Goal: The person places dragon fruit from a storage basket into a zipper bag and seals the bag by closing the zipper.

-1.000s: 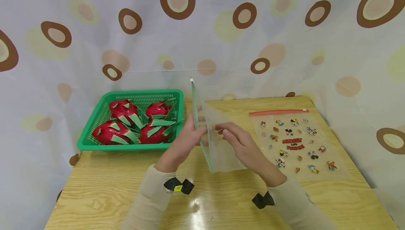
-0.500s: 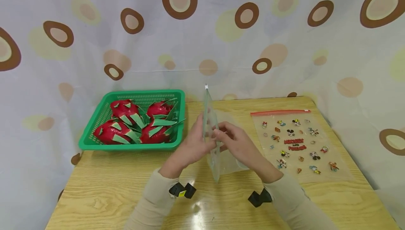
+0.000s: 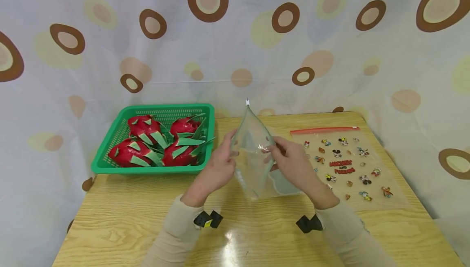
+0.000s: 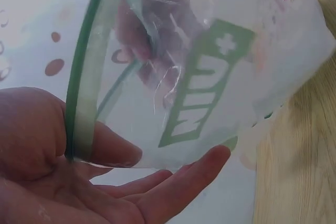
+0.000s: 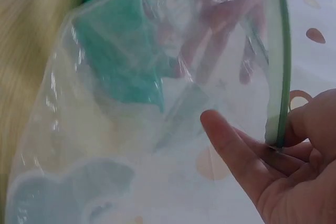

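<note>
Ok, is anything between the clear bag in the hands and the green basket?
Yes: the left hand, which pinches the left edge of the clear bag, is between it and the green basket in the head view. Nothing else visible stands in that gap.

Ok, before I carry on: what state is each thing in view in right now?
Clear bag: mouth spread open, no contents seen.
White slider: at the far end of the clear bag's mouth.
Left hand: pinching the bag's left rim.
Right hand: pinching its right rim.
Red-zip bag: lying flat, apparently closed.
Green basket: upright, holding fruit.
Four red fruits: in the basket.
</note>
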`<state>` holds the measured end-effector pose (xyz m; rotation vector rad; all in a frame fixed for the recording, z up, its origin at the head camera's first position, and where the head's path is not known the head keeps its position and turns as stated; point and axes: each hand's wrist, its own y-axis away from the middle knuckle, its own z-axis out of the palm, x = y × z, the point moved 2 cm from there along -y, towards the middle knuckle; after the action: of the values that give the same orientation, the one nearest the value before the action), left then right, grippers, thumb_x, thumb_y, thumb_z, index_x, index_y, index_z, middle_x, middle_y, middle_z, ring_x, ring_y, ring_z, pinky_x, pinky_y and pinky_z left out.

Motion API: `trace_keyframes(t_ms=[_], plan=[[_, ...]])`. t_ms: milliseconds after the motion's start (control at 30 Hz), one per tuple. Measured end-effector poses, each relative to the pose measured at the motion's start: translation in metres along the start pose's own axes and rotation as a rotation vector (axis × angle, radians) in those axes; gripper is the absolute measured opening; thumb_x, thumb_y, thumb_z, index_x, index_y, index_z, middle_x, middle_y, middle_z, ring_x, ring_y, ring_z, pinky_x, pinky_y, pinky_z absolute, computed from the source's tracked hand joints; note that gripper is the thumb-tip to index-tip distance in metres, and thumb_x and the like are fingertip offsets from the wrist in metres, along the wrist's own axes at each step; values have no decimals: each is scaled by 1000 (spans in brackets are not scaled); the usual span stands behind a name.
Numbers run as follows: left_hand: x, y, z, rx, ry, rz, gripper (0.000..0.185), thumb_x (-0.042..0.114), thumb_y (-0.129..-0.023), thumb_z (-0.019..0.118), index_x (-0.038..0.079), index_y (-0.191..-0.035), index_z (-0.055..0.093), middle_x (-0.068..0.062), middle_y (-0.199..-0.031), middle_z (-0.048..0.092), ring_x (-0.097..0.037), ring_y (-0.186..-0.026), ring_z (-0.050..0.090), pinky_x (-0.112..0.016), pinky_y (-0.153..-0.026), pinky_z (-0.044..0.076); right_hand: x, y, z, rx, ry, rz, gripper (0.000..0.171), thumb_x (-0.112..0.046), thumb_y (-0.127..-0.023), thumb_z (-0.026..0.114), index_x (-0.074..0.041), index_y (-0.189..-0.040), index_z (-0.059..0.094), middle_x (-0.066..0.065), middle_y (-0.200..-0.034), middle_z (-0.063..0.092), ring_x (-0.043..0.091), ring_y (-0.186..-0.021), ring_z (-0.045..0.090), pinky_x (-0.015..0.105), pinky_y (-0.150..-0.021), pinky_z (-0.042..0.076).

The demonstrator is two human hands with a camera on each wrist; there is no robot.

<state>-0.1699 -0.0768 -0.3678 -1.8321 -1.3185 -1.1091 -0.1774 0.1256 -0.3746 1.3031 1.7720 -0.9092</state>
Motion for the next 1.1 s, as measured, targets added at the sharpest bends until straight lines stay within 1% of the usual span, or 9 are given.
trace_keyframes(t_ms=[133,200,300,433,600,800,900,1000,1100], plan=[[-2,0,-5,12,20,-2,79,-14,-86,36,18,-156,21,-18,-153,41,-37,-129,55,-47,-96,51,0,1,-11,47,109,-31,37,-8,-104,44,1,-140,52,16,-109,73,22,-74,73,31,-63,60],[-3,1,-7,18,26,-5,79,-13,-85,35,18,-156,22,-17,-154,40,-35,-130,54,-44,-93,51,0,1,-17,62,132,-33,39,-7,-104,43,1,-141,50,17,-112,72,21,-74,74,32,-64,60],[-5,3,-11,30,22,-23,78,-12,-86,36,21,-156,24,-14,-156,39,-32,-131,54,-37,-84,51,0,1,-25,66,96,-21,40,-6,-105,41,0,-143,48,20,-119,69,24,-83,75,31,-67,61],[-8,5,-16,39,6,-25,75,-12,-86,36,23,-153,31,-13,-151,44,-31,-126,58,-33,-79,51,0,2,-35,59,18,0,40,-9,-106,40,-4,-145,47,21,-125,66,31,-97,73,26,-70,60],[-12,6,-20,25,-4,-43,66,-10,-89,40,23,-147,43,-9,-143,55,-27,-122,62,-33,-82,52,3,5,-45,67,6,9,39,-11,-107,41,-6,-144,49,19,-125,66,27,-98,73,25,-71,60],[-18,5,-26,31,-85,-55,41,-1,-95,53,16,-132,61,-5,-131,65,-22,-111,68,-25,-64,45,8,5,-52,74,-51,19,36,-6,-105,41,-2,-140,52,20,-123,65,27,-98,73,26,-75,60],[-22,6,-30,30,-93,-57,34,4,-97,56,16,-128,64,-5,-127,68,-21,-109,69,-26,-67,47,9,6,-54,82,-52,17,36,-1,-104,40,0,-138,53,21,-122,65,27,-98,73,28,-76,60],[-24,7,-34,28,-98,-61,30,9,-98,59,18,-126,65,-3,-124,69,-20,-110,69,-29,-78,52,10,7,-57,92,-44,15,37,3,-102,41,0,-136,54,22,-122,65,30,-99,73,28,-75,60],[-26,8,-37,19,-103,-61,30,10,-97,61,17,-126,66,-3,-123,69,-22,-110,68,-32,-80,56,10,6,-58,117,-30,9,36,5,-100,42,0,-133,57,21,-124,65,32,-98,72,26,-74,59]])
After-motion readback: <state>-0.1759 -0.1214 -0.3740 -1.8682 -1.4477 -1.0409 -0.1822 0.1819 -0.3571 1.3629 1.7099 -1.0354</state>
